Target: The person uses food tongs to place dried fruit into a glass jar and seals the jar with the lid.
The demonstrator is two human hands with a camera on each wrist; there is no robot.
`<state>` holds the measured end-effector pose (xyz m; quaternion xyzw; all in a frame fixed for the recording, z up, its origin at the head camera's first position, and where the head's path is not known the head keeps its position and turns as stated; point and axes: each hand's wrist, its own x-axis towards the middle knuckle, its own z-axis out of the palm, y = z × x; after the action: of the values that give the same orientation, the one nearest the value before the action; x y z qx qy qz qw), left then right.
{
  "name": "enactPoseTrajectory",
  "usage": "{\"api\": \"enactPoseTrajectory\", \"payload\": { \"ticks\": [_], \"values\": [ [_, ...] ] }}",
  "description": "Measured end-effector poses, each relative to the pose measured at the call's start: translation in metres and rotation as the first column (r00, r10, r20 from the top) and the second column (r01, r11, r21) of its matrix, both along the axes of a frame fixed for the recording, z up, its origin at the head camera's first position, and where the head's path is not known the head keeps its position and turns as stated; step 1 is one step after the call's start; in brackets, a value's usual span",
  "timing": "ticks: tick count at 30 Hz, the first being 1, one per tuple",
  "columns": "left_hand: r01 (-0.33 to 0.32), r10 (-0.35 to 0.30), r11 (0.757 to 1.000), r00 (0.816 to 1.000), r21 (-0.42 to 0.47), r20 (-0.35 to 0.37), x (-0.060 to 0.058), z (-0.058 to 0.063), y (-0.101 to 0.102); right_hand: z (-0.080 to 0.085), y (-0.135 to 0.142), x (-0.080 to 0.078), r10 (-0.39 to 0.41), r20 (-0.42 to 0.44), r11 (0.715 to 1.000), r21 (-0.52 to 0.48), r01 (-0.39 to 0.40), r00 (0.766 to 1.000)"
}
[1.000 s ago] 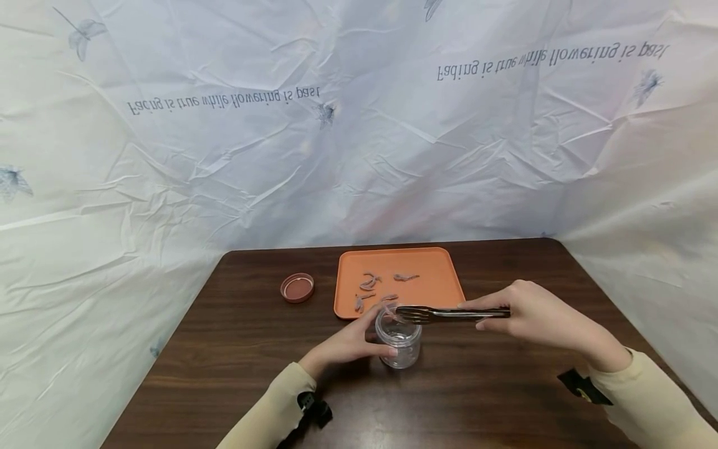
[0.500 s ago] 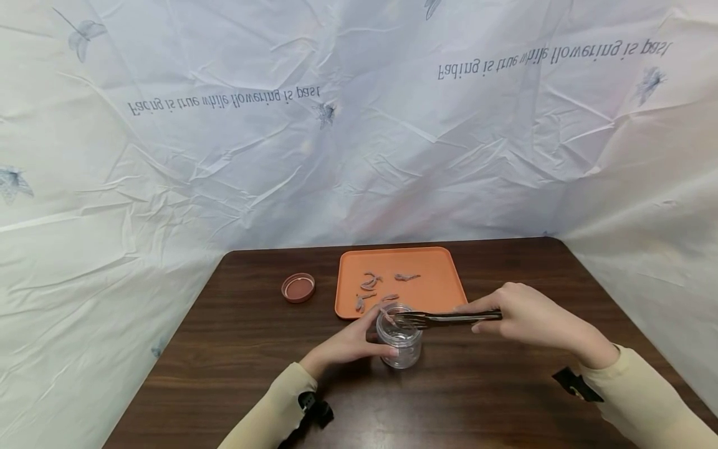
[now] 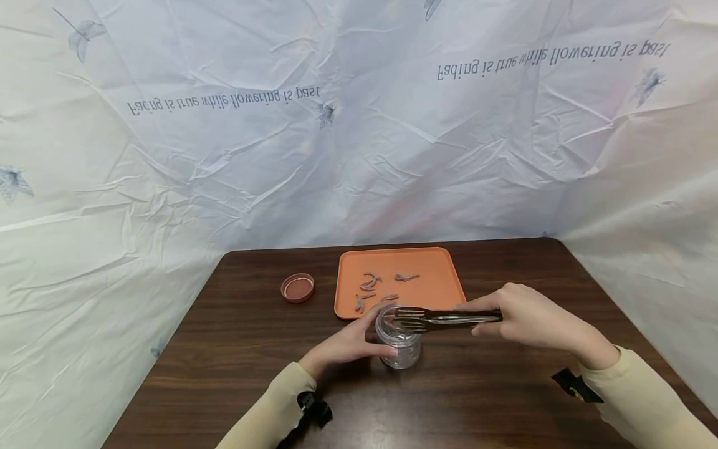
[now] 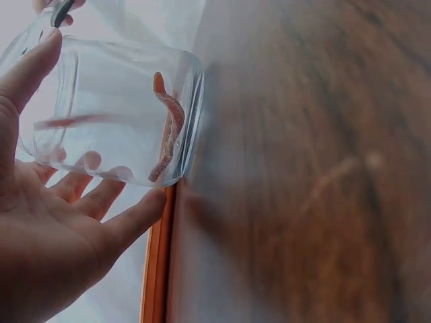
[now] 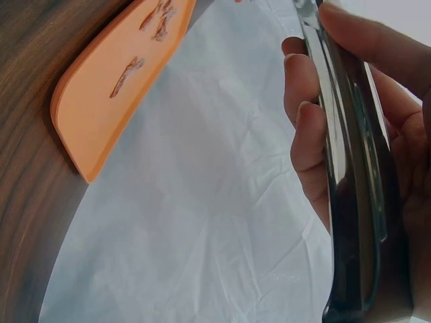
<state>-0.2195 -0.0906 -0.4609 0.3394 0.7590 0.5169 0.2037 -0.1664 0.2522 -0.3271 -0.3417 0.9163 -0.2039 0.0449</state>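
My left hand (image 3: pixel 349 340) holds a clear jar (image 3: pixel 405 352) upright on the table, fingers and thumb round its side. In the left wrist view, a worm-shaped strip (image 4: pixel 175 124), like a sugar-dusted gummy with an orange end, lies at the jar's bottom. A blurred reddish strip (image 4: pixel 71 122) is in mid-jar. My right hand (image 3: pixel 533 317) grips dark tongs (image 3: pixel 449 318) with fork-like ends, which stand spread apart over the jar's mouth. An orange tray (image 3: pixel 437 265) behind the jar bears several similar strips (image 3: pixel 367 284).
A reddish-brown lid (image 3: pixel 298 288) lies at the left of the tray. The dark wooden table (image 3: pixel 235 349) meets a hanging white sheet (image 3: pixel 269 181) at the back and sides.
The tongs have moved slightly left and their ends have spread apart. The strip they held at the jar's mouth has been let go into the jar. My left hand stays put.
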Motion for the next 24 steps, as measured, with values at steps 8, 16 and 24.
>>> {"api": "enactPoseTrajectory", "payload": {
  "ticks": [8, 16, 24],
  "values": [
    [0.0, 0.0, 1.0, 1.0, -0.017, -0.005, 0.001, 0.001, -0.003, 0.002, -0.001, 0.002, -0.024, -0.008, 1.0, 0.003, 0.024, 1.0],
    [-0.031, 0.032, 0.999, 0.999, -0.032, 0.032, 0.003, 0.002, -0.004, 0.001, -0.005, -0.003, -0.171, -0.034, 0.981, -0.094, 0.167, 0.985],
    [0.015, -0.015, 1.0, 1.0, 0.019, 0.009, -0.001, -0.002, 0.0, 0.003, -0.002, -0.008, -0.33, -0.121, 0.922, -0.256, 0.291, 0.936]
  ]
}}
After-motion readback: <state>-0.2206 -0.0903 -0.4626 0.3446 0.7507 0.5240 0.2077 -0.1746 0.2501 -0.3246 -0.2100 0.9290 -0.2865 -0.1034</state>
